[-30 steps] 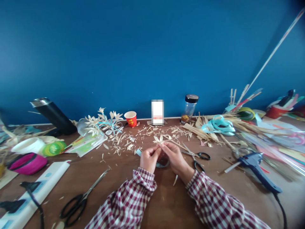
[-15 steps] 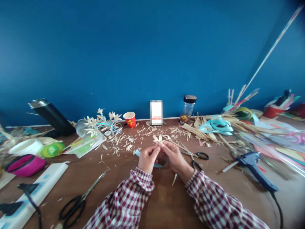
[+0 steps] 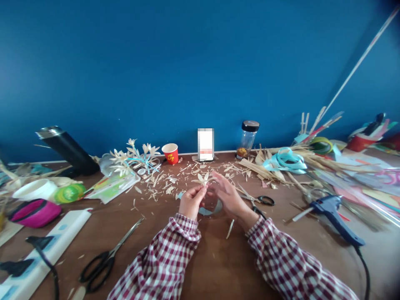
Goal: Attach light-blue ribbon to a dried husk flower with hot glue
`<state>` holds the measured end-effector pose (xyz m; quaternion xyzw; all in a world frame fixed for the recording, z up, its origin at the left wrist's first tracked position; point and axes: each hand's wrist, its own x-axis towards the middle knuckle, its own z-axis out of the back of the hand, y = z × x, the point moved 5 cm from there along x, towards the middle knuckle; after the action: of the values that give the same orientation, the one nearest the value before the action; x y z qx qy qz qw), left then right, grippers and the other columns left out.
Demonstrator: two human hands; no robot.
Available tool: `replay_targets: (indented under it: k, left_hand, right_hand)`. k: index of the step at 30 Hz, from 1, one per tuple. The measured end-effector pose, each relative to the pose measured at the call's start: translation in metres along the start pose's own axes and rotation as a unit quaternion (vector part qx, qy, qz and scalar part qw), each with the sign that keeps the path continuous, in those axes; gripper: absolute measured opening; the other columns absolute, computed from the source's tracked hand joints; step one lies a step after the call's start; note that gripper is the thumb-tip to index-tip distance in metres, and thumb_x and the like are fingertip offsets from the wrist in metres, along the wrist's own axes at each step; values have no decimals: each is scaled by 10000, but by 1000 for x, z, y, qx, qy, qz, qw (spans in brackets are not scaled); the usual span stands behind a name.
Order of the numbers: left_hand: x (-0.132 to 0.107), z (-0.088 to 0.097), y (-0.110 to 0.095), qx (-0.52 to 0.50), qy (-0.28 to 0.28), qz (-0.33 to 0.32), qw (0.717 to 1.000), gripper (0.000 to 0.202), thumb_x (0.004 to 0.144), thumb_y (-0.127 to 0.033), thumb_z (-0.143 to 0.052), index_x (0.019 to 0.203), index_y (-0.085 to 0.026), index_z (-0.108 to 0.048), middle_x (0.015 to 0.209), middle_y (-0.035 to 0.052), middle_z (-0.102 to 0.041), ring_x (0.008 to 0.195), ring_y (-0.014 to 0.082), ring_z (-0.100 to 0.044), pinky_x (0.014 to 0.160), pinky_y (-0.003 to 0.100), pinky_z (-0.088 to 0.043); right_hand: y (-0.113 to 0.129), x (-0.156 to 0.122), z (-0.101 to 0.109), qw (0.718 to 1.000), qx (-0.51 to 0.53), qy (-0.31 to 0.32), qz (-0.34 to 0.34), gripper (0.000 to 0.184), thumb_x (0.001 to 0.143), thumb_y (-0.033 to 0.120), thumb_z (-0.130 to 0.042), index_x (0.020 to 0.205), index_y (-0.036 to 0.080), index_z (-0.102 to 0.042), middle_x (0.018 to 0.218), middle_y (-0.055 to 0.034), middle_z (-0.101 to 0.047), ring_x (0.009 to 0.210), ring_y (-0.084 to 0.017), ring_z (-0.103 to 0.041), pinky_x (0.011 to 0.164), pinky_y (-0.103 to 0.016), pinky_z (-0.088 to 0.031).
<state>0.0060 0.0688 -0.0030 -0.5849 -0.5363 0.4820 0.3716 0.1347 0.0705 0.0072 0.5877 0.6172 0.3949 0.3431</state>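
A single view, worn on the person's head, faces forward and slightly down across the desk (image 3: 218,258) to the blue wall (image 3: 187,62); wide-angled, it sits close above the left hand (image 3: 191,201) and right hand (image 3: 228,196), low centre

Both arms wear long red-and-white checked sleeves, cuffs at the wrists.

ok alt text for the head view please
A person's left hand pinches a small pale straw flower above a cluttered wooden table, the open right hand beside it. Straw clippings, black scissors and a blue glue gun lie around them.
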Motion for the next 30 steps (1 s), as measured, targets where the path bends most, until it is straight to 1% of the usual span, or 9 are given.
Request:
replay_targets:
  k: [2,4,8,10,15,19,23,26,30]
  left_hand:
    - [1,0,3,3,5,13,1000,321,599,-390,-752,799,-139,-723,607,37,-646,520,101,-507,412,183,-338]
    - [2,0,5,11,18,22,1000,334,589,-411,-754,785,-143,-720,586,27,-631,520,107,-514,414,189,-332]
    - [1,-1,6,10,35,14,999,337,581,-424,-760,746,-134,-712,569,16,-624,455,70,-443,403,184,-309]
    - [1,-3,6,14,46,15,999,328,589,-415,-757,742,-129,-714,598,28,-649,448,60,-435,402,177,-306]
    - [1,-3,16,30,57,52,997,365,577,-412,-769,815,-139,-731,630,32,-662,499,87,-526,457,192,-390]
    - [4,-1,22,23,57,44,997,390,538,-410,-793,808,-134,-734,555,-3,-620,451,74,-504,470,207,-422]
    - [5,-1,21,28,49,27,998,372,519,-403,-801,747,-117,-734,521,-1,-612,449,79,-518,471,209,-449]
    - [4,0,16,25,31,20,999,370,517,-399,-803,745,-117,-734,566,18,-642,488,88,-556,488,204,-483]
    - [3,-1,13,44,43,30,998,366,533,-390,-802,774,-124,-732,574,15,-646,510,87,-572,473,175,-480]
  right_hand:
    - [-1,1,4,1000,4,-10,-7,542,673,163,-668,1180,315,-555,1422,2,-378,1151,-191,-504,883,-325,-488]
    - [-3,1,6,999,24,-16,-30,534,667,170,-674,1170,309,-560,1398,-4,-412,1157,-197,-496,898,-335,-481]
    - [-3,1,5,994,79,-32,-63,416,690,222,-666,1097,278,-601,1253,-22,-550,945,-178,-597,871,-342,-487]
    - [-2,1,2,992,103,-35,-67,388,722,254,-649,1105,275,-589,1162,-23,-600,846,-161,-607,827,-335,-501]
    - [-1,0,-5,987,140,-3,-74,487,787,303,-591,1257,289,-463,943,0,-644,752,-150,-604,750,-319,-510]
    - [-1,-2,-7,984,157,-10,-86,513,792,307,-572,1286,305,-433,974,7,-633,689,-124,-592,739,-301,-502]
    - [-1,-4,-9,980,171,-19,-98,439,785,307,-561,1220,313,-507,979,-4,-635,677,-130,-575,748,-310,-491]
    - [-2,-4,-6,983,166,-21,-78,346,786,362,-541,1125,305,-587,1099,-17,-615,758,-142,-580,804,-315,-475]
    - [-5,-3,-2,985,153,-20,-77,332,794,397,-503,1099,317,-608,1227,-9,-560,811,-143,-577,831,-307,-465]
